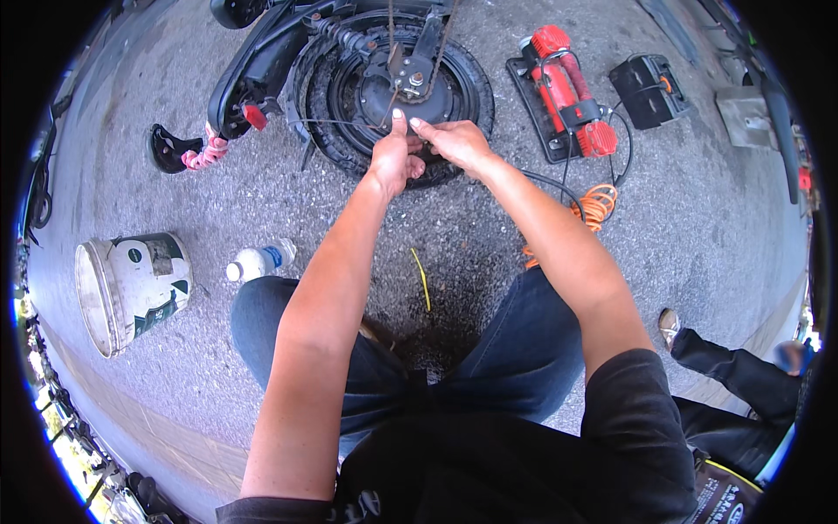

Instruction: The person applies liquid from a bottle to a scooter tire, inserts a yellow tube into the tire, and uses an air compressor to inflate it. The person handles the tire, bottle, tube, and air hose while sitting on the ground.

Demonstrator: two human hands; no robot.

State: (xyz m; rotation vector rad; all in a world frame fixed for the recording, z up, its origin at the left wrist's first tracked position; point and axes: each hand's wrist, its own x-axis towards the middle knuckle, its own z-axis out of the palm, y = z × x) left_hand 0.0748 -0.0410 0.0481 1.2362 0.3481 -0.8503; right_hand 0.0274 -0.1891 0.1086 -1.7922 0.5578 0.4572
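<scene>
Both hands meet at the lower part of a scooter wheel (463,74) with a black tyre and a dark hub. My left hand (397,159) has its thumb pointing up and its fingers curled. Close beside it, my right hand (458,145) reaches in from the right with thumb and fingers bent together. Whatever the fingers hold is too small or hidden. A thin cable (336,121) runs from the left toward the left thumb, and a rusty rod (390,106) slants down from the hub toward the same spot.
A red air pump (559,83) and a black case (650,90) lie right of the wheel, near an orange coiled hose (596,206). At left are a white bucket (144,284) on its side and a plastic bottle (262,259). A yellow strip (421,279) lies between my knees. Another person's leg (729,362) shows at right.
</scene>
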